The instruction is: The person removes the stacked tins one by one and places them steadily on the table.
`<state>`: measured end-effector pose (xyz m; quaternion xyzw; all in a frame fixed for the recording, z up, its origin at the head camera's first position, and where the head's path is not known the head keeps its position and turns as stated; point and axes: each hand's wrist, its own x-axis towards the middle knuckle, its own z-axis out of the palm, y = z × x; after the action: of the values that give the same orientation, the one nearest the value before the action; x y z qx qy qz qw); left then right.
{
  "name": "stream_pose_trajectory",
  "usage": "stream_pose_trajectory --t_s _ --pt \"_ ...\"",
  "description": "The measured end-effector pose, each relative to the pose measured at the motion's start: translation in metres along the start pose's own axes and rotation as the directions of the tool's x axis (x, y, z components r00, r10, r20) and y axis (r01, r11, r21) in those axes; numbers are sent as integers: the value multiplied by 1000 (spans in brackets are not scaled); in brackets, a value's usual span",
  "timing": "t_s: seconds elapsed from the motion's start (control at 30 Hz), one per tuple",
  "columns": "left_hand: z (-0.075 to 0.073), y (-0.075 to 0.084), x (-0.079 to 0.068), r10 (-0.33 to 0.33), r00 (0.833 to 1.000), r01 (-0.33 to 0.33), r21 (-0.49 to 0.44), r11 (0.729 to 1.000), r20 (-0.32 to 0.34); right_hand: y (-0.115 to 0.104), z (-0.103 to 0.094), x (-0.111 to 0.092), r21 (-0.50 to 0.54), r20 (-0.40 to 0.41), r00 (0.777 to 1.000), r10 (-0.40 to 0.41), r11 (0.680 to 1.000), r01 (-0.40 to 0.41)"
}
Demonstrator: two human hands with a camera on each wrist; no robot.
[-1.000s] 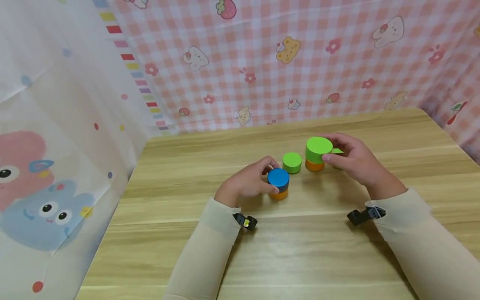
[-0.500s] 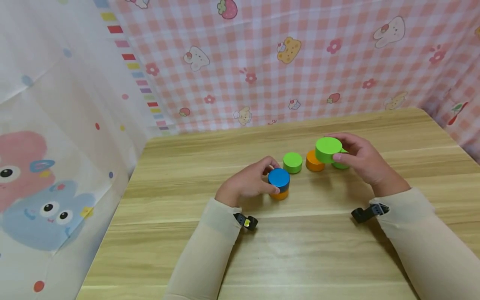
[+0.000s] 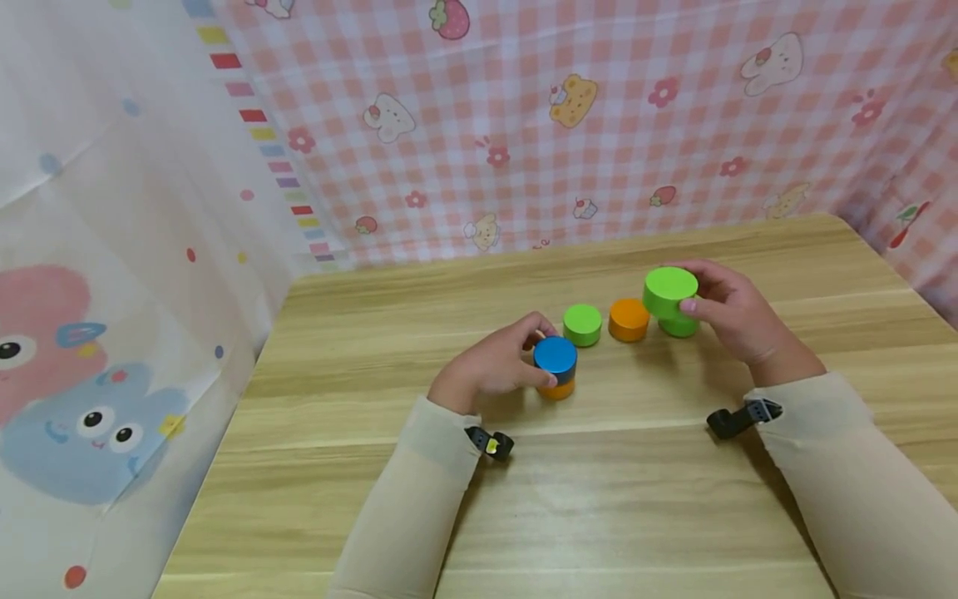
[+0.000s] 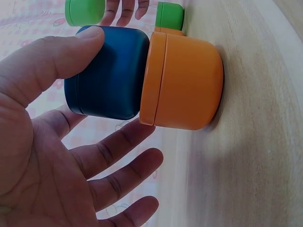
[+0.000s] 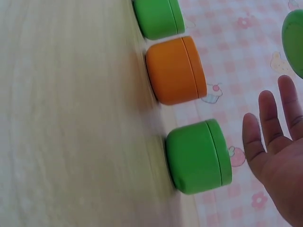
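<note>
My left hand [image 3: 497, 359] pinches a small blue lidded jar [image 3: 555, 356] between thumb and fingers. That blue jar sits upright on an orange jar [image 4: 187, 82], which stands on the table; in the left wrist view the two meet face to face. On the right, my right hand [image 3: 737, 312] holds a green jar [image 3: 670, 288] up in the air. It overlaps a second green jar [image 5: 199, 157] standing on the table; the right wrist view shows a wide gap between the two. Only an edge of the held jar shows in that view.
Behind the blue jar stands another green jar [image 3: 582, 324], with an orange jar [image 3: 629, 320] to its right, forming a row with the rightmost green one. The wooden table [image 3: 584, 499] ends at a pink checked cloth [image 3: 509, 100] at the back.
My right hand has carried the green jar to the right, from over the orange jar in the row to over the rightmost green jar. My left hand stays where it was.
</note>
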<state>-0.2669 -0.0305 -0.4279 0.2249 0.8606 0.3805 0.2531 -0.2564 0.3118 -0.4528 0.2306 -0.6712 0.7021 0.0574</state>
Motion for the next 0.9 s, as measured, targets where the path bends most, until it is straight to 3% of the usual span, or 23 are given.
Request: stream_pose_trajectory --t_s 0.7,0.9 --pt "0 -1 1 6 1000 -6 -10 1000 6 11 -24 -5 162 -162 986 -33 985 59" --pt "0 -1 1 6 1000 -6 -7 1000 2 12 -29 -6 198 -170 985 -34 978 68"
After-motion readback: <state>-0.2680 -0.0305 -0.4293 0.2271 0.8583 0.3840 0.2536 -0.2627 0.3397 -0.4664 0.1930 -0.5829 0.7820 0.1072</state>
